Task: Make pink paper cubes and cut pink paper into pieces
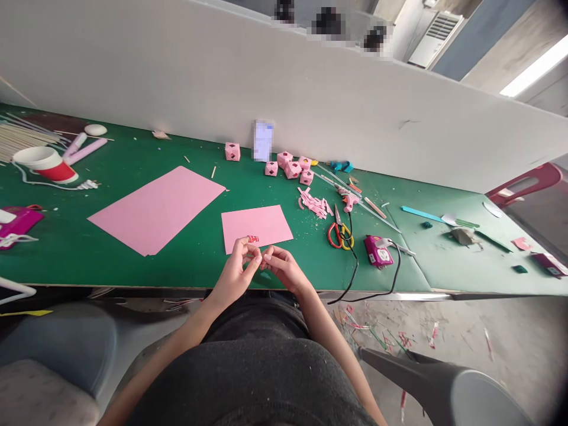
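Note:
My left hand [242, 267] and my right hand [283, 267] meet at the table's near edge, fingertips pinched close together. Whatever lies between the fingers is too small to make out. A small red-and-white printed piece [252, 239] shows at the left index finger; whether it is on the finger or on the paper, I cannot tell. Just beyond the hands lies a small pink sheet [257, 223]. A larger pink sheet [160, 210] is to its left. To the right are scissors [341, 232] with red and yellow handles and a pile of pink paper strips [314, 203].
Several pink paper cubes [292, 170] stand near the partition [177, 77], beside a propped phone [263, 141]. A pink glue gun [348, 200] has a black cord running off the front edge, near a purple box [378, 251]. A red-and-white paper cup [47, 164] is far left.

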The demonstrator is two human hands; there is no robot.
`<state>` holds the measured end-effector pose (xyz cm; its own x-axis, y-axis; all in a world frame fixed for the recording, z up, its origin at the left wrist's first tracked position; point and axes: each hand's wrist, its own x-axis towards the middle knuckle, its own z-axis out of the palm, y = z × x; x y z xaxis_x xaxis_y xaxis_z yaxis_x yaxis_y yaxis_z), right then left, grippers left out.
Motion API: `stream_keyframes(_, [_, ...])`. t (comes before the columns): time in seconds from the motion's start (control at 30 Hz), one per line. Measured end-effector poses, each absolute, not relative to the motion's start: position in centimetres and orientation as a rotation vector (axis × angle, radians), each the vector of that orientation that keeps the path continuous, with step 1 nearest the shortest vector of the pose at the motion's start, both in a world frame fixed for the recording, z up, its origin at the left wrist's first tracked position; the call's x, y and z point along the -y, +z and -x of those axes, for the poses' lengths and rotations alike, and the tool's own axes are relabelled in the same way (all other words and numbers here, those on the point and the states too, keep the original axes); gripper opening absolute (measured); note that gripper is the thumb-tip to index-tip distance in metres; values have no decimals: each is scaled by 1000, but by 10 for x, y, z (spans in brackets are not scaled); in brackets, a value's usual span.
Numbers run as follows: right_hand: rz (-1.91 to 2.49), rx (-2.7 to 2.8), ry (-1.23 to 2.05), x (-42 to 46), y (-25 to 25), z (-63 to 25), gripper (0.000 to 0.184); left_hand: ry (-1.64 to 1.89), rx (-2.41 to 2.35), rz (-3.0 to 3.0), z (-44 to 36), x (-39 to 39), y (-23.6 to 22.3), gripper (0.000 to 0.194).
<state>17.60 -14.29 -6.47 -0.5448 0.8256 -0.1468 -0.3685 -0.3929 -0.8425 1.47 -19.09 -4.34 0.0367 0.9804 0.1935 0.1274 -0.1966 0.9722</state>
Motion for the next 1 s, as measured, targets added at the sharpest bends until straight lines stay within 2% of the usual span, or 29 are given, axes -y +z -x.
stream_keyframes(0.4, [787,1002,1963,141,-68,-178,36,1233,-1407,-1745,-14,192,-40,40])
stream_keyframes(1.0, [879,1137,1902,141,-62,-179,39,1204,-1458,-1531,-15,194,-30,44])
